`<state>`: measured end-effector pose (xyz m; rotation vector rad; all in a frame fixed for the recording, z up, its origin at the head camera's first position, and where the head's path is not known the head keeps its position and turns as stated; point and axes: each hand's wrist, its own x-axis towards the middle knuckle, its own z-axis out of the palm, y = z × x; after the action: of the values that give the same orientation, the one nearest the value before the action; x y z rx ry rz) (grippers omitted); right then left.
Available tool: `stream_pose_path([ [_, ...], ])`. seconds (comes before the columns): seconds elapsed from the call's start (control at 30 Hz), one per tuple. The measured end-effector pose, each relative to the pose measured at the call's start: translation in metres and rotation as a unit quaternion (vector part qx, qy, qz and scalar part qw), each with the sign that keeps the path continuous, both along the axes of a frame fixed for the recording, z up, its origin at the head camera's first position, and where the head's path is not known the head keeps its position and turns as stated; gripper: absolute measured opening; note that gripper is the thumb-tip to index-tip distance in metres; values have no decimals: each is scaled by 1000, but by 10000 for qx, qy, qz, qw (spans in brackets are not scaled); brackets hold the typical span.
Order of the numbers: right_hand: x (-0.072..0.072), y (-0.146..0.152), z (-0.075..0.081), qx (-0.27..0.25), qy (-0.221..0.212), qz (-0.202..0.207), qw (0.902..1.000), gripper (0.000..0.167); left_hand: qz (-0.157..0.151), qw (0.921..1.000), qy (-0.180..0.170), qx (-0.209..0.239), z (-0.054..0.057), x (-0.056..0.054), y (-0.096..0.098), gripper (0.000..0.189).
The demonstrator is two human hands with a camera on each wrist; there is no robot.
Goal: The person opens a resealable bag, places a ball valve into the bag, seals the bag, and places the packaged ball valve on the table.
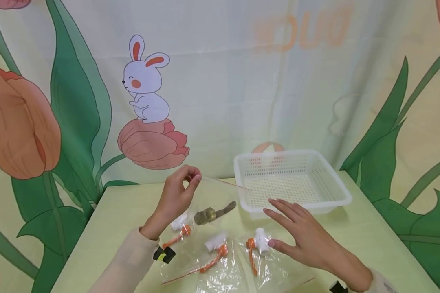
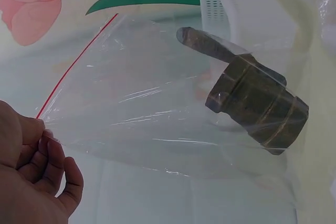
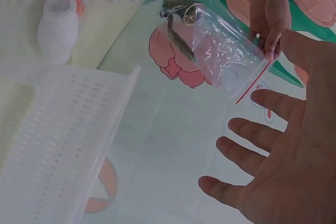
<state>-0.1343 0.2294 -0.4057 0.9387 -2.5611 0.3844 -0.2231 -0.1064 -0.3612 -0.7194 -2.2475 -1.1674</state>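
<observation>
My left hand (image 1: 177, 197) pinches the top corner of a clear zip bag (image 2: 142, 111) with a red seal line. Inside the bag's lower end lies a dull brass valve (image 1: 205, 216) with a flat metal lever. In the left wrist view the plastic stretches from my fingertips to the brass valve (image 2: 260, 106). My right hand (image 1: 308, 238) is held palm down with fingers spread, in front of the white basket. It holds nothing; the right wrist view shows its fingers (image 3: 247, 153) apart from the bag (image 3: 228, 64).
Bagged white plastic valves with orange handles lie along the near side of the table: one on the left (image 1: 185, 230), one in the middle (image 1: 216, 252), one near my right thumb (image 1: 258, 243). A white perforated basket (image 1: 238, 179) stands at the back right, before a printed curtain (image 1: 212, 81).
</observation>
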Motion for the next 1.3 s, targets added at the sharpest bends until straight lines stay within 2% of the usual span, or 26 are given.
stream_pose_path([
  [0.4,-1,9,-9,16,-165,-115,9998,66,95,9977,-659,78,-16,-55,8,12],
  [0.63,-2,14,-14,10,-129,-166,9998,66,169,9943,-1043,134,-23,-82,14,16],
  [0.87,-1,15,-17,29,-226,-181,9996,64,422,9898,-1356,77,-33,-112,22,18],
  [0.97,0,16,-20,20,-319,-221,9992,63,402,9876,-1515,34,-36,-124,25,19],
  [1.2,0,18,-28,-8,-454,-292,9985,63,344,9814,-1889,-38,-48,-147,28,19],
  [1.3,1,18,-29,-13,-414,-284,9987,63,238,9788,-2033,-21,-54,-152,26,21],
])
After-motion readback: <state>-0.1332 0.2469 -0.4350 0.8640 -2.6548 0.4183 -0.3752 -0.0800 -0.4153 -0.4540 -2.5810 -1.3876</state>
